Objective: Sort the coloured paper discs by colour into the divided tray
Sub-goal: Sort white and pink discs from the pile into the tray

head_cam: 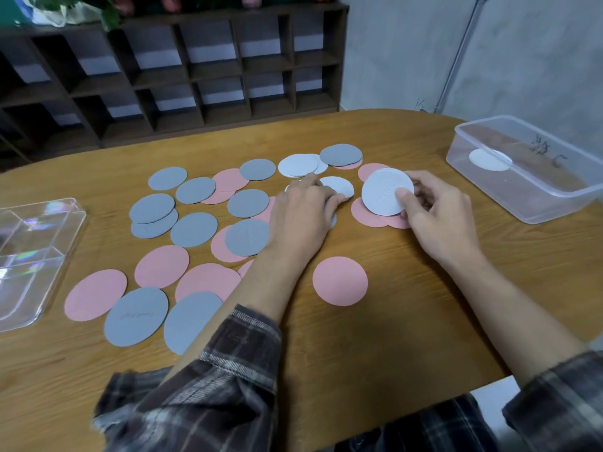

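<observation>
Head view: whites being gathered, tray not yet filled

Nearest me, a lone pink disc [340,281] lay on the worktop [375,347] between the two forearms. Beyond it the right hand [437,220] held a white disc [383,194], thumb on its face and fingers curled behind. Its thick edge suggested several stacked together. The left hand [303,220] reached over a loose white disc [341,185], fingers bent down onto it, and I could not tell whether they pinched or merely pressed. Grey discs [194,229] and pink discs [162,266] lay scattered and overlapping to the left. The divided tray [19,288] sat at the far left, seemingly without discs. A clear tub [522,203] at the far right held one white piece [489,159]. I judged the whites were being collected. The next move called for lifting the loose disc's edge and adding it to the held ones.
</observation>
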`<state>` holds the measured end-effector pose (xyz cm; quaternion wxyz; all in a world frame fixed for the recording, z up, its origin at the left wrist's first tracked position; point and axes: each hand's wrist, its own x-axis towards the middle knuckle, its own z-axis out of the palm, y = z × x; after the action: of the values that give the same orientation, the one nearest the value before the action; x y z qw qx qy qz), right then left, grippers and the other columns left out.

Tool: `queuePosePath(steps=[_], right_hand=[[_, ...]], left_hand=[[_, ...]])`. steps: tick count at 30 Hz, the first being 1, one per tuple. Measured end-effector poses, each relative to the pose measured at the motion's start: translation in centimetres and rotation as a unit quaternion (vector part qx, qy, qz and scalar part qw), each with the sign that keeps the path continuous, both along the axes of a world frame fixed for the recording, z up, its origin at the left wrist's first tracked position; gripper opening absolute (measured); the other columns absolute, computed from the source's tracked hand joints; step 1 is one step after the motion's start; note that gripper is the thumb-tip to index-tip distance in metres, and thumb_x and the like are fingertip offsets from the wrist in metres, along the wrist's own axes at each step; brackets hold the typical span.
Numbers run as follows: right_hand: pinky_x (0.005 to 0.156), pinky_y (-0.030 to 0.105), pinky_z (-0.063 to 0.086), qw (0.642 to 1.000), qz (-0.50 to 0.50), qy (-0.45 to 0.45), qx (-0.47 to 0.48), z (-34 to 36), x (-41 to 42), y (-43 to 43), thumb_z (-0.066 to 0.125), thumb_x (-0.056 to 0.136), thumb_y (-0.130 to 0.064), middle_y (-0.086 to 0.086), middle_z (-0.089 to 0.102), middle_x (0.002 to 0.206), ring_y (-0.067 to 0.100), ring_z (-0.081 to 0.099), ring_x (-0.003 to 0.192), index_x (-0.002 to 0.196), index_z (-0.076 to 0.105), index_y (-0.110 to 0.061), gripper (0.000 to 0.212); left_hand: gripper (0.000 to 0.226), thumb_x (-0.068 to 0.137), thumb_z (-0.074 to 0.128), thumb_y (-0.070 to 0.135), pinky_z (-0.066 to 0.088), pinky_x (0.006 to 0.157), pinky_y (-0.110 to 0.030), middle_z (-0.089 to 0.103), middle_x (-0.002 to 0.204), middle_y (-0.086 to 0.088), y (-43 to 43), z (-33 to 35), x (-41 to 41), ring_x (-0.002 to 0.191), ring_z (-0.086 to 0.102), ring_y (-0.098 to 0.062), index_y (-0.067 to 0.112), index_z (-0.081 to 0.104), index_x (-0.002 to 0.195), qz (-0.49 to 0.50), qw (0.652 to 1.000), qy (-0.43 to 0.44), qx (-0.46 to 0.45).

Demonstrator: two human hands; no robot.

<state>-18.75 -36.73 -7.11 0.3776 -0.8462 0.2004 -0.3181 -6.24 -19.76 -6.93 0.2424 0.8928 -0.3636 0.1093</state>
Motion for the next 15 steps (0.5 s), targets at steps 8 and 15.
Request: queuePosePath(steps=[8,15], right_hand=[[0.085,0.039,0.055,1.000,0.027,-0.015,-0.003,0.1,-0.3,0.4,0.060,0.099,-0.020,-0.002,0.076,0.101,0.027,0.065,0.084,0.127,0.070,-0.032,0.032],[0.085,0.050,0.058,0.999,0.049,-0.008,0.005,0.0,-0.5,0.6,0.057,0.102,-0.020,-0.008,0.077,0.105,0.013,0.067,0.074,0.134,0.067,-0.033,0.035]], left_hand=[[0.021,0.109,0.047,0.022,0.045,0.069,-0.029,0.068,0.096,-0.002,0.7,0.9,-1.4,0.086,0.058,-0.016,0.011,0.063,0.103,-0.005,0.980,-0.024,-0.199],[0.018,0.106,0.054,0.019,0.036,0.068,-0.010,0.071,0.093,0.006,0.4,0.6,-1.7,0.083,0.056,-0.007,0.012,0.070,0.099,-0.031,0.966,0.075,-0.244]])
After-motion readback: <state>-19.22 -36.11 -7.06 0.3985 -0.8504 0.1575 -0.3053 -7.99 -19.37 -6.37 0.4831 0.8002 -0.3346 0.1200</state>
